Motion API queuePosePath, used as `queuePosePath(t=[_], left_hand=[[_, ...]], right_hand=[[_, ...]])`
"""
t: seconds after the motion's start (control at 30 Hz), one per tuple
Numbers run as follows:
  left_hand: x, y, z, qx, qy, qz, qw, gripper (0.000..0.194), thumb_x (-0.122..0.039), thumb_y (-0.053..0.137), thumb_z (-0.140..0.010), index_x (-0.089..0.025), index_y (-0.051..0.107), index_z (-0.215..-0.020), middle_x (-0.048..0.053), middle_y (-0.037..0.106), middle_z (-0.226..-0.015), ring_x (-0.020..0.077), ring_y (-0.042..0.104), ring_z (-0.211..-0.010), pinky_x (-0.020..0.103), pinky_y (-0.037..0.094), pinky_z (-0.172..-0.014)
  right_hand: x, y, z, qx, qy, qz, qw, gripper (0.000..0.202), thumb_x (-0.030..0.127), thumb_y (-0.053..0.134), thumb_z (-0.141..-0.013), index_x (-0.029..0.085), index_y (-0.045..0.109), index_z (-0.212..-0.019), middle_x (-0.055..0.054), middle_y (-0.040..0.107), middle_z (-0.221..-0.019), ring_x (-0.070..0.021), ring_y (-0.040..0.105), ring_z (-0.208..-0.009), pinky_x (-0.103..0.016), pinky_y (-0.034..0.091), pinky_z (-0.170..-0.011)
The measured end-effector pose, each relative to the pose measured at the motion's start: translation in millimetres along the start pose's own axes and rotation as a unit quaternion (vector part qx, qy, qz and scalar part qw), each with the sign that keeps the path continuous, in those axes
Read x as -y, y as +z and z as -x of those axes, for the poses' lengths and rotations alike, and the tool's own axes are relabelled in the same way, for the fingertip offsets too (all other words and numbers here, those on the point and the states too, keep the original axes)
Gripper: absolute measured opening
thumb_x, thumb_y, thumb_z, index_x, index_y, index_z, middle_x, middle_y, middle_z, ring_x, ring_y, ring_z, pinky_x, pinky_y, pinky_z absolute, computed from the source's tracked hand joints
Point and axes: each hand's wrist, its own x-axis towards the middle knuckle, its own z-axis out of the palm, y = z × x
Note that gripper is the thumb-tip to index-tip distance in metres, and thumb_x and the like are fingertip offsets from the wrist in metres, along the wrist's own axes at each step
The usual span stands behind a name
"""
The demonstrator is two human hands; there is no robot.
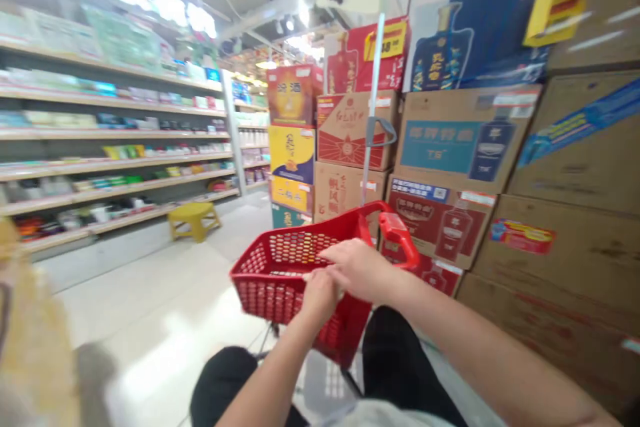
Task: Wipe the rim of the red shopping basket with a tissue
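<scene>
Forearms extended; at near rim of red basket, left grip is overlapped by right grip, closure can't be told. Likely stiff, light; best held by handle.

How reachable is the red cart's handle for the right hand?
Likely yes: the handle is close beside the right hand, and nothing visible blocks the way.

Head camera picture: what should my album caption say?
Bare left hand and bare right hand close together at a red perforated plastic shopping cart, near stacked printed cardboard boxes.
</scene>
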Motion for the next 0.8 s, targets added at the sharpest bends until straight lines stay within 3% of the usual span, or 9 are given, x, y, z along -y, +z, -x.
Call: queuePosePath(t=[0.1, 0.23, 0.37, 0.43, 0.5, 0.57, 0.67, 0.8], left_hand=[[13.4, 5.7, 0.5, 0.028, 0.023, -0.044, 0.998, 0.023, -0.031, 0.038, -0.092, -0.025, 0.059, -0.101, 0.002, 0.063, -0.094, 0.0182, 0.055, -0.092, 0.032, 0.036, -0.087], [34.0, 4.1, 0.9, 0.055, -0.033, -0.107, 0.992, 0.03, -0.03, 0.03, -0.093, -0.022, 0.058, -0.101, 0.006, 0.062, -0.093, 0.0232, 0.056, -0.091, 0.042, 0.036, -0.085], [18.4, 8.7, -4.4, 0.068, -0.012, -0.11, 0.992, 0.035, -0.033, 0.026, -0.095, -0.021, 0.058, -0.099, 0.007, 0.063, -0.093, 0.0219, 0.058, -0.087, 0.039, 0.038, -0.081], [11.8, 11.5, -4.9, 0.068, 0.012, -0.103, 0.992, 0.037, -0.037, 0.022, -0.096, -0.024, 0.057, -0.101, 0.004, 0.063, -0.096, 0.0197, 0.058, -0.09, 0.035, 0.038, -0.082], [18.2, 9.9, -3.4, 0.066, 0.013, -0.105, 0.992, 0.037, -0.037, 0.021, -0.096, -0.025, 0.056, -0.1, 0.003, 0.064, -0.096, 0.0192, 0.058, -0.091, 0.035, 0.038, -0.083], [35.8, 4.1, -0.9, 0.068, -0.005, -0.117, 0.991, 0.031, -0.034, 0.028, -0.095, -0.024, 0.057, -0.097, 0.003, 0.064, -0.093, 0.0209, 0.059, -0.089, 0.037, 0.039, -0.082], [58.1, -4.1, 1.5, 0.069, -0.036, -0.132, 0.988, 0.023, -0.031, 0.039, -0.09, -0.02, 0.059, -0.091, 0.006, 0.065, -0.09, 0.0241, 0.06, -0.086, 0.04, 0.039, -0.08], [42.2, 1.2, 0.4, 0.061, -0.01, -0.117, 0.991, 0.031, -0.033, 0.03, -0.094, -0.022, 0.059, -0.093, 0.005, 0.065, -0.091, 0.0216, 0.059, -0.086, 0.036, 0.039, -0.08]], right_hand=[[-56.8, 28.9, -11.0, 0.057, 0.169, 0.163, 0.97, 0.035, 0.035, 0.046, -0.089, 0.017, 0.058, -0.117, -0.014, 0.057, -0.122, -0.0287, 0.048, -0.116, -0.047, 0.032, -0.097], [-102.7, 57.0, -4.6, 0.15, 0.243, 0.152, 0.946, 0.045, 0.044, 0.028, -0.093, 0.021, 0.052, -0.124, -0.014, 0.051, -0.13, -0.0309, 0.046, -0.119, -0.049, 0.036, -0.093], [-109.5, 64.4, -10.0, 0.194, 0.241, 0.128, 0.942, 0.046, 0.041, 0.034, -0.091, 0.023, 0.047, -0.131, -0.012, 0.035, -0.145, -0.0297, 0.033, -0.132, -0.045, 0.029, -0.101], [-109.1, 64.6, -15.5, 0.185, 0.292, 0.118, 0.931, 0.061, 0.048, 0.034, -0.089, 0.019, 0.029, -0.142, -0.017, 0.018, -0.151, -0.0319, 0.034, -0.131, -0.046, 0.032, -0.1], [-108.5, 64.9, -19.0, 0.181, 0.342, 0.111, 0.915, 0.073, 0.052, 0.032, -0.088, 0.014, 0.013, -0.147, -0.023, 0.007, -0.151, -0.0349, 0.035, -0.13, -0.049, 0.034, -0.097], [-107.1, 65.4, -19.7, 0.19, 0.352, 0.109, 0.91, 0.072, 0.049, 0.033, -0.087, 0.011, 0.018, -0.146, -0.025, 0.014, -0.15, -0.0351, 0.033, -0.132, -0.049, 0.033, -0.098], [-102.9, 66.3, -18.0, 0.202, 0.32, 0.112, 0.919, 0.058, 0.04, 0.038, -0.085, 0.012, 0.043, -0.135, -0.02, 0.034, -0.143, -0.0324, 0.029, -0.134, -0.046, 0.031, -0.101], [-98.4, 66.3, -16.7, 0.193, 0.313, 0.122, 0.922, 0.054, 0.034, 0.039, -0.083, 0.013, 0.046, -0.133, -0.018, 0.037, -0.142, -0.0306, 0.03, -0.134, -0.045, 0.03, -0.101]])
